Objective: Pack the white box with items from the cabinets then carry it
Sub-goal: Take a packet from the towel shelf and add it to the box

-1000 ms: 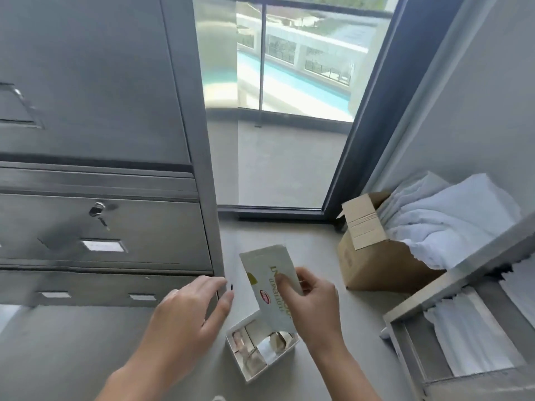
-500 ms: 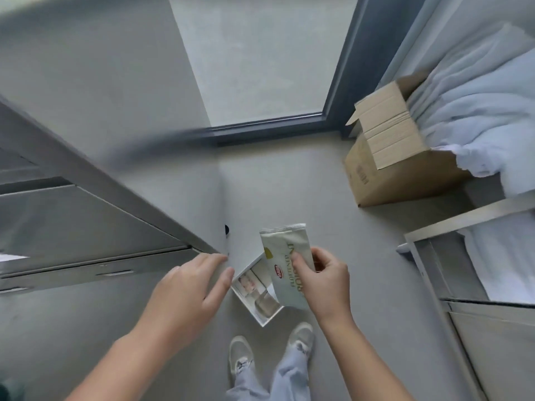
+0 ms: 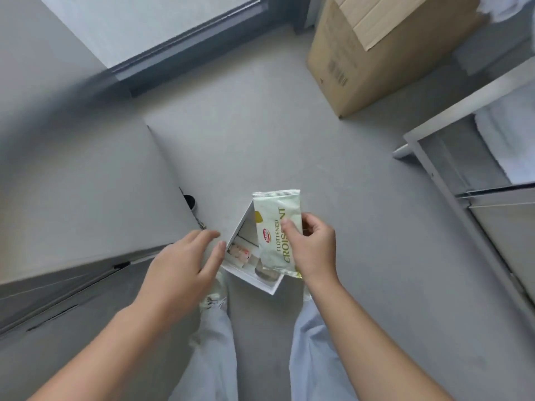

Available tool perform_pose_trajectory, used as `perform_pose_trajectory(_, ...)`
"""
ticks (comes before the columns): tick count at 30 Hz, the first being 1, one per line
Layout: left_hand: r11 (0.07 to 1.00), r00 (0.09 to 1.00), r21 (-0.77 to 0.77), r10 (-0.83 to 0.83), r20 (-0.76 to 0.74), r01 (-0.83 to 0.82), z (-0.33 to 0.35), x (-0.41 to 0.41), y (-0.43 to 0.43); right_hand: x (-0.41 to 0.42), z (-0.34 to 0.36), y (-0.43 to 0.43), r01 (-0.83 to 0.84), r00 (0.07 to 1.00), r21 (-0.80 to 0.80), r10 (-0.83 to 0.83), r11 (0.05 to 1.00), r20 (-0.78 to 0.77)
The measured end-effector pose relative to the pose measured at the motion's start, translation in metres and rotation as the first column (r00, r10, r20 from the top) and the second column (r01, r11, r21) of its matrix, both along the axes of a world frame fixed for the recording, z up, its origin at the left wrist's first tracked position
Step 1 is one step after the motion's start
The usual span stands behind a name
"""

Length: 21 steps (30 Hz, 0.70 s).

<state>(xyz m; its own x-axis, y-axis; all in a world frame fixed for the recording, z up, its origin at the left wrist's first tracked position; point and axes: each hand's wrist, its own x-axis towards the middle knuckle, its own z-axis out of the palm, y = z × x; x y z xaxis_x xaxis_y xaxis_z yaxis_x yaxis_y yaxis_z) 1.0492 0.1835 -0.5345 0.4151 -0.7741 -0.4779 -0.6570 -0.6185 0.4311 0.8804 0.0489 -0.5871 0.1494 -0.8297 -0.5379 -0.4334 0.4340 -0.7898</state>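
Note:
A small white box lies open on the grey floor in front of my feet, with several small items inside. My right hand pinches a pale green croissant packet and holds it upright over the box, hiding part of it. My left hand hovers with its fingers spread and relaxed just left of the box, holding nothing. A grey metal cabinet stands at my left.
A brown cardboard box holding white cloth stands at the upper right. A second grey cabinet with an open compartment and white cloth is on the right. A dark door frame runs along the top.
My head has tipped further down, so my legs and shoes fill the lower view. Both hands stay over the white box, the packet still in my right hand.

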Motion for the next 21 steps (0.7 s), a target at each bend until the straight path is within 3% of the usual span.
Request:
perform_pose_trajectory(6,0.986,0.988,0.066,-0.152,0.01,0.151,-0.122,0.014,0.014,0.021,-0.124,0.044,0.175,0.984,0.14,-0.171,0.975,-0.042)
perform_pose_trajectory(11,0.98,0.988,0.129,-0.152,-0.007,0.151,-0.213,0.012,0.025,0.023,-0.224,0.066,0.29,0.956,0.227,-0.271,0.93,-0.113)
perform_pose_trajectory(16,0.979,0.99,0.153,-0.139,0.024,0.134,-0.282,0.018,0.019,0.028,-0.3,0.068,0.276,0.957,0.221,-0.248,0.935,-0.149)
perform_pose_trajectory(21,0.987,0.992,0.116,-0.117,0.046,0.112,-0.314,0.026,0.011,0.05,-0.347,0.062,0.136,0.983,0.175,-0.111,0.975,-0.145)
